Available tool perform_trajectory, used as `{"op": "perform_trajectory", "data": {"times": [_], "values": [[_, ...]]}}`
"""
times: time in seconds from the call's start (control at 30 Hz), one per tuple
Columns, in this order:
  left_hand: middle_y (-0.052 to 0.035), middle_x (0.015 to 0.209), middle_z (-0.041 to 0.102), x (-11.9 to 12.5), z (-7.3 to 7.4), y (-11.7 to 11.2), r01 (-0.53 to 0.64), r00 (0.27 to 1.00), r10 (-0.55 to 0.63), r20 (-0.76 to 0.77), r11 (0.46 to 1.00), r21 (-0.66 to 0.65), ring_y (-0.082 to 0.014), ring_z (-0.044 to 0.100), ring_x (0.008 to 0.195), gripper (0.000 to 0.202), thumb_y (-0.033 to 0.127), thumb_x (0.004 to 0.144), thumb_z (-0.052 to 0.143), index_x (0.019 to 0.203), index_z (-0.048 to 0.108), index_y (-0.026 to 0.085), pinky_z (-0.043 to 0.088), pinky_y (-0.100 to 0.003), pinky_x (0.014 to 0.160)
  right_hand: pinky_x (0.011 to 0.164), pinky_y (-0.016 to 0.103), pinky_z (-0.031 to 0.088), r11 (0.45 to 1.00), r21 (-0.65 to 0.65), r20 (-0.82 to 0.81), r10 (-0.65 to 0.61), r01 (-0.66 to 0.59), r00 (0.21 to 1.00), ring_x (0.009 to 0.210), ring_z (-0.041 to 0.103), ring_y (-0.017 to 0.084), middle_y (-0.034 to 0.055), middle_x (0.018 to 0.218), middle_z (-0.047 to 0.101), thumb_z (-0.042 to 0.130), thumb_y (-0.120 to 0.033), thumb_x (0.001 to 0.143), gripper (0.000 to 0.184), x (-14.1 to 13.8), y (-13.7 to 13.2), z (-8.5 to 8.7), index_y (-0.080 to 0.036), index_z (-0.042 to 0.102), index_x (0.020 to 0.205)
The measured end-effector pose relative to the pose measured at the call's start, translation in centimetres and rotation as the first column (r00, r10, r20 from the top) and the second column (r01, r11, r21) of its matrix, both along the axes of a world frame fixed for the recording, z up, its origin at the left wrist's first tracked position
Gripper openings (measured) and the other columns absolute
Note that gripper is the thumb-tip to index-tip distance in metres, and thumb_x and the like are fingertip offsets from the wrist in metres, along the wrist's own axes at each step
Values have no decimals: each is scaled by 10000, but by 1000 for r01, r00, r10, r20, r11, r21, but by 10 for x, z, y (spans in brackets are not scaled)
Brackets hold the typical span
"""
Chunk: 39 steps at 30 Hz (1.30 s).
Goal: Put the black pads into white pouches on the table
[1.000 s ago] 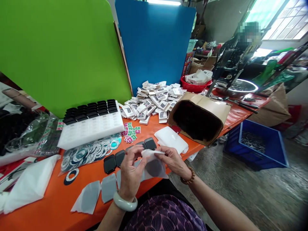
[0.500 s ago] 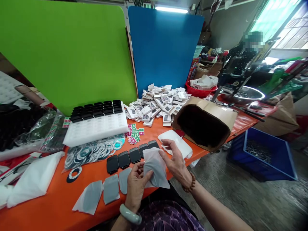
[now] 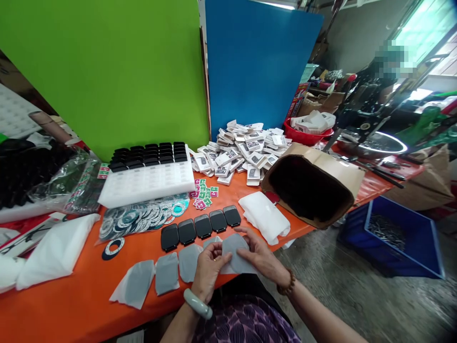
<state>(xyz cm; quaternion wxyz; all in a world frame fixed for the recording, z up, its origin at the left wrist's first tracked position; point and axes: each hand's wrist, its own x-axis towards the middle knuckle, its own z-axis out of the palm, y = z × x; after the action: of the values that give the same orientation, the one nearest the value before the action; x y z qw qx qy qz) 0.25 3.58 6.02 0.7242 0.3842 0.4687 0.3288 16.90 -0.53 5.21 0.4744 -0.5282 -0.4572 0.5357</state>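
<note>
Head view: one camera looks down on an orange-covered desk (image 3: 89, 305); both hands meet at its near edge, at 6 o'clock in the picture.
Left hand (image 3: 208, 267): its thumb and fingers are pinched closed on the left edge of a frosted grey plastic pouch (image 3: 233, 250).
Right hand (image 3: 263, 259): its fingers lie half curled across the pouch's right side and hold it; the thumb is hidden beneath.
Pouch: held between both hands, low over the desk edge. Whether it touches the desk cannot be told.
Row of five black rounded pads (image 3: 202, 226): at 11 o'clock from the hands, just beside them, lying flat.
Three filled grey pouches (image 3: 167, 275): at 9 o'clock from the left hand, side by side on the desk.
White foam sheets (image 3: 264, 216): stacked at 1 o'clock from the right hand.
Brown cardboard box (image 3: 321, 166): on its side at 2 o'clock, mouth facing the person.
Risk: the pouch hangs at the very edge, so a loosened pinch could probably let it slide off into the lap or onto the floor. A sweeping wrist could also knock the nearby black pads out of line.
</note>
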Motion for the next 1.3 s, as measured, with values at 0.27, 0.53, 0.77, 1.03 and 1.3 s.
{"op": "perform_trajectory", "data": {"times": [0.27, 0.53, 0.77, 1.03, 1.3], "values": [[-101, 966, 701, -28, -4, 4, -42, 995, 38, -93, 998, -44, -220, 692, 852, 659, 403, 568, 833, 1113, 593, 121, 541, -380, 835, 585, 245, 412, 994, -106, 366, 3, 38, 931, 642, 505, 135, -51, 719, 499, 554, -161, 713, 357, 18, 40, -26, -206, 489, 1062], [-120, 984, 715, -34, -5, 6, -25, 987, 31, -160, 999, 39, -259, 688, 904, 570, 471, 579, 803, 1007, 655, 125, 538, -432, 884, 948, 379, 420, 998, 53, 764, -30, -16, 645, 1072, 525, 242, 134, 1177, 542, 495, -80, 785, 399, -11, 33, -29, -154, 485, 1176], [-128, 1009, 721, -33, -10, 8, -3, 985, 13, -170, 998, 59, -281, 695, 905, 560, 487, 537, 814, 948, 674, 133, 561, -416, 845, 859, 397, 448, 983, 184, 824, -155, 1, 545, 963, 540, 254, 109, 1053, 584, 583, -201, 826, 252, 3, 34, -23, -175, 572, 1076], [-106, 989, 737, -41, -4, 14, -26, 975, 43, -216, 997, 79, -266, 706, 845, 565, 513, 493, 822, 909, 697, 153, 578, -356, 761, 866, 351, 380, 936, 134, 935, -228, 326, 271, 970, 541, 232, 124, 968, 620, 485, -177, 893, 172, 110, 64, -6, -147, 655, 886], [-78, 918, 743, -27, -1, 16, -9, 981, 16, -193, 999, 39, -236, 700, 786, 523, 479, 459, 845, 850, 719, 157, 575, -355, 775, 845, 347, 390, 954, 18, 945, -114, 300, 308, 927, 546, 199, 83, 990, 612, 589, -268, 855, 146, 125, 72, -6, -143, 640, 909]]}}
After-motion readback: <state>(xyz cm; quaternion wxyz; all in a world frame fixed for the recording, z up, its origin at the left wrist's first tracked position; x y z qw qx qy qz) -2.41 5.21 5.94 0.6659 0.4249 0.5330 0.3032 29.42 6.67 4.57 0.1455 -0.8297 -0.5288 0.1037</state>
